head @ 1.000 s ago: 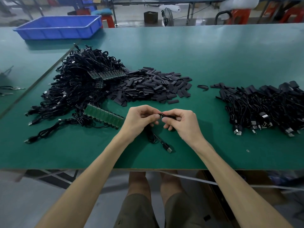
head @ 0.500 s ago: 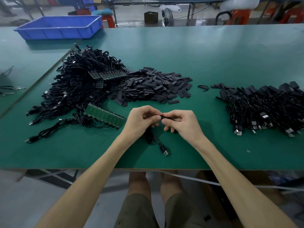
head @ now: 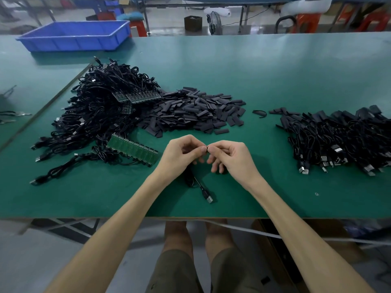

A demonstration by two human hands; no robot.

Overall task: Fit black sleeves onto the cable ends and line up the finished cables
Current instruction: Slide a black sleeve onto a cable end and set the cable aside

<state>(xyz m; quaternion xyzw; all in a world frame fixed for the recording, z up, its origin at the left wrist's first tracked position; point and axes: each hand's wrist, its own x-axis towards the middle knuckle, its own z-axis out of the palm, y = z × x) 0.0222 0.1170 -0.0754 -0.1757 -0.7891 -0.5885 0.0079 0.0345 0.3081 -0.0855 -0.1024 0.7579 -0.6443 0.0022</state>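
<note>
At the near edge of the green table (head: pixel 275 197) a black cable (head: pixel 198 184) lies loose. Its metal plug (head: pixel 209 199) rests on the mat, pointing toward the person, and the cord runs up under the left hand (head: pixel 181 155). Both hands hover just above the mat at the middle of the table, their fingertips touching. The left hand's fingers are curled, with thumb and forefinger pinching the cable's upper end. The right hand (head: pixel 231 158) pinches a small black sleeve (head: pixel 208 149) between thumb and forefinger, right against the left fingertips; its other fingers hang loosely curled. How far the sleeve sits on the cable end cannot be told.

Left of the hands lies a green circuit board strip (head: pixel 132 150), beside a big tangle of cables (head: pixel 99 115). Just beyond the hands is a heap of sleeves (head: pixel 196 111), touching the tangle. One bent sleeve piece (head: pixel 259 112) lies alone to its right. Farther right sits a bundle of sleeved cables (head: pixel 338 140), plugs facing the near edge. At the far left corner stands a blue bin (head: pixel 76 35).
</note>
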